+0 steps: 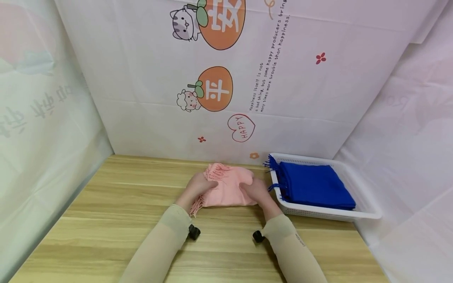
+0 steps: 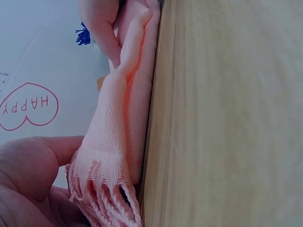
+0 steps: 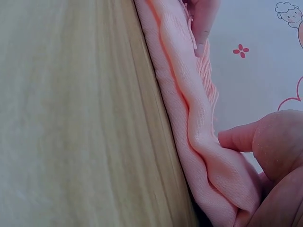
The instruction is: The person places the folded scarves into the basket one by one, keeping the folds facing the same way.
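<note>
A folded pink scarf point(image 1: 230, 188) with twisted fringe lies on the wooden table near the back wall. My left hand point(image 1: 199, 186) grips its fringed left end, thumb on top; the left wrist view shows the thumb on the cloth beside the fringe point(image 2: 106, 194). At the scarf's right end, my right hand point(image 1: 255, 189) holds the fold with its thumb on top. In the right wrist view the layers of the scarf point(image 3: 189, 123) bulge in a wavy edge, and the fingers under it are mostly hidden.
To the right stands a white plastic basket point(image 1: 368, 204) holding a folded blue scarf point(image 1: 315, 184), whose fringe hangs over the basket's left rim. A printed white cloth point(image 1: 152, 86) covers the wall behind. Wooden tabletop point(image 1: 106, 220) extends left and in front.
</note>
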